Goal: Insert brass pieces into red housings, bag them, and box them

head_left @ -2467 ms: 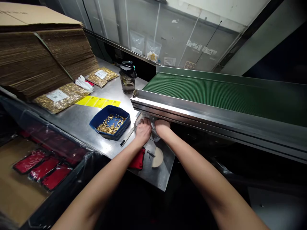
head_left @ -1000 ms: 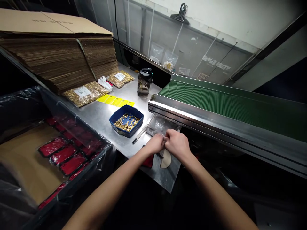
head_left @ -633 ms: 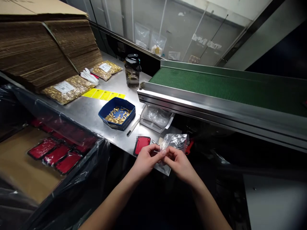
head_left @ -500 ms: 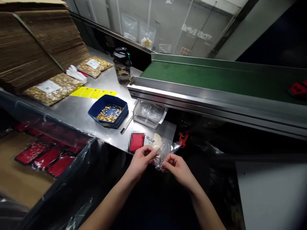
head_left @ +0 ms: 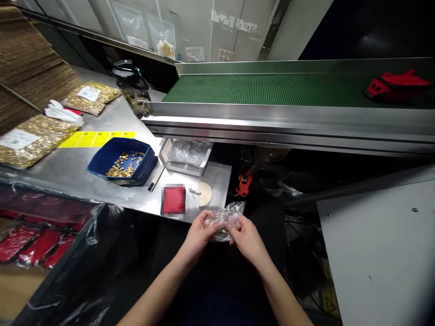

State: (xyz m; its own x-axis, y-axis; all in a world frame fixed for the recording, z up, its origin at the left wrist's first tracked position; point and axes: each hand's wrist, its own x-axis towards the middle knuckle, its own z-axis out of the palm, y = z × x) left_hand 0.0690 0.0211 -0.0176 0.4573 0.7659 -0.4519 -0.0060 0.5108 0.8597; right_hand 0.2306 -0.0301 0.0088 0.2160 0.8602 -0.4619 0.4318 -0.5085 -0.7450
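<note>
My left hand (head_left: 198, 232) and my right hand (head_left: 245, 234) both pinch a small clear plastic bag (head_left: 224, 218), held in the air just off the front edge of the steel table (head_left: 84, 170). The bag is crumpled between my fingers. A white tray (head_left: 185, 156) holding more clear bags sits on the table under the conveyor's end. A blue tray (head_left: 120, 161) of small gold parts stands to its left. Near the table edge lie a red flat item (head_left: 174, 199), a small metal clip (head_left: 193, 192) and a beige disc (head_left: 205, 194).
A green conveyor belt (head_left: 272, 89) runs to the right and carries a red item (head_left: 390, 84). Bags of gold parts (head_left: 30, 140), yellow labels (head_left: 95, 138), white gloves (head_left: 63, 113), a dark-lidded jar (head_left: 132, 88) and stacked cardboard (head_left: 30, 77) are at the left. Red packets (head_left: 30, 244) lie in a lined box below.
My hands drew a clear bag from the tray under the conveyor and brought it toward me off the table edge. The view swung right, and a red item has come along the belt.
</note>
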